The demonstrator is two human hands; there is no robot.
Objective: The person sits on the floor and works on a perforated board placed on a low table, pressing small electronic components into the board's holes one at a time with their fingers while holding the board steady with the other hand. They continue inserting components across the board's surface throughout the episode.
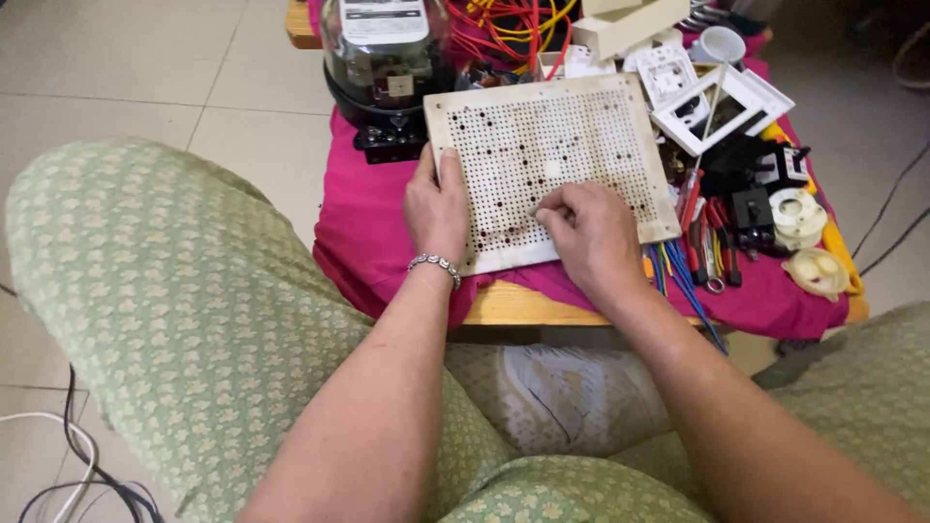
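Perforated board [552,155]: flat, rectangular, off-white and scuffed, its holes in a regular grid, several showing dark or reddish. It lies on a magenta cloth [363,223] draped over a low wooden table [513,305].

Left hand [436,208], beaded bracelet [435,262] at the wrist, grips the board's left edge, thumb on top and fingers curled under. Right hand [591,232] rests on the board's lower middle, fingers closed in a pinch on something small; what it is cannot be told.

Around: a glass-domed meter [383,58] just behind the board's left corner, red and yellow wires [509,29], white switch plates [707,92], pliers and screwdrivers [702,242] close along the right edge. Green patterned trousers [165,291] fill the foreground.
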